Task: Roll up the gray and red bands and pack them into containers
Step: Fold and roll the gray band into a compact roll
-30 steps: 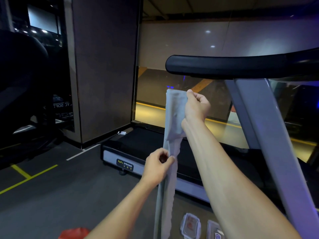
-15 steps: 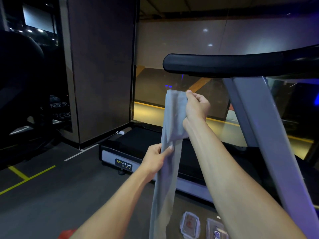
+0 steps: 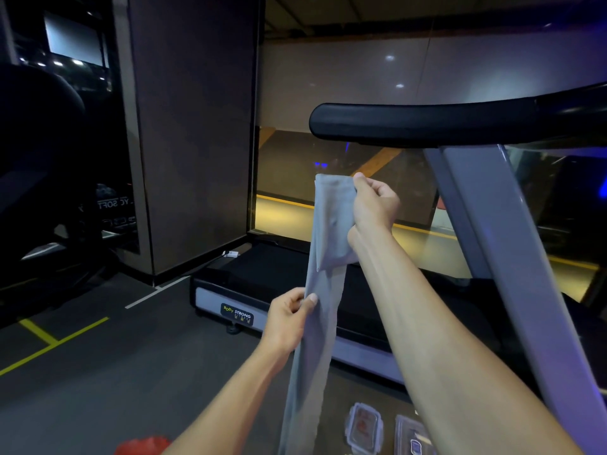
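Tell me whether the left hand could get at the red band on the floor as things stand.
Probably not at once: the left hand pinches the gray band held up by the right hand. The red band lies uncovered on the floor below, once it lets go.

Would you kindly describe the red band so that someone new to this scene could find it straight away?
Start at the silver-framed treadmill and come back over the dark gym floor to the picture's bottom edge. Left of the person's left forearm lies the crumpled red band. It is the only red heap; the long gray band hangs from both hands.
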Available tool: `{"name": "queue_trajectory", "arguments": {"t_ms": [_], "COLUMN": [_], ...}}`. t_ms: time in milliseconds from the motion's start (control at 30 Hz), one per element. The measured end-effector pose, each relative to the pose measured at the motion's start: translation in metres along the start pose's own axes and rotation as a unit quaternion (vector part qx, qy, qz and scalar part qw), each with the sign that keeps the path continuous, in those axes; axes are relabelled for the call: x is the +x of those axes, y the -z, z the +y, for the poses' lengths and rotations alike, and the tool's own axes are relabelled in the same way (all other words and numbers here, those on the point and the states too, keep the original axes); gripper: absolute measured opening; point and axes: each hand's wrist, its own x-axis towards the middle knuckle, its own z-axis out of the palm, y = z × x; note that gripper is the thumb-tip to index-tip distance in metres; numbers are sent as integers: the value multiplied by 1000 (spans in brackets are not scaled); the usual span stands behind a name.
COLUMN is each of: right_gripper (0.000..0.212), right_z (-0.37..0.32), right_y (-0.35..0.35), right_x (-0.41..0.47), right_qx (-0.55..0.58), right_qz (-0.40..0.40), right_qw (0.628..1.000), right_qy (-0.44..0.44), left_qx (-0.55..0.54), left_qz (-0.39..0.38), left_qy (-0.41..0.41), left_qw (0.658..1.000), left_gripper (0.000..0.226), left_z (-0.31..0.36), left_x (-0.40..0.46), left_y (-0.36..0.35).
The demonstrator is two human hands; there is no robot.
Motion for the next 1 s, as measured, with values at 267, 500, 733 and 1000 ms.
{"name": "queue_trajectory", "arguments": {"t_ms": [267,500,733,1000], "right_gripper": [16,15,15,14], "right_z": [4,5,4,2], "right_y": [-3,-4,-3,-1], "right_x": [1,2,3,6], "right_qx": [10,4,-1,-11], "right_qz": [-8,-7,-6,0], "right_qw": [1000,1000,1000,1000], "right_qy": [-2,2,-1,0], "left_qx": [57,121,139,195], "left_qz": [67,110,98,122], "left_qy": [8,27,32,49], "left_qw": [996,986,985,972], "left_gripper": [6,28,7,12], "left_z": [-23,-25,-21,-14], "left_x": [-10,-6,2,-3], "left_y": [3,2,2,1]}}
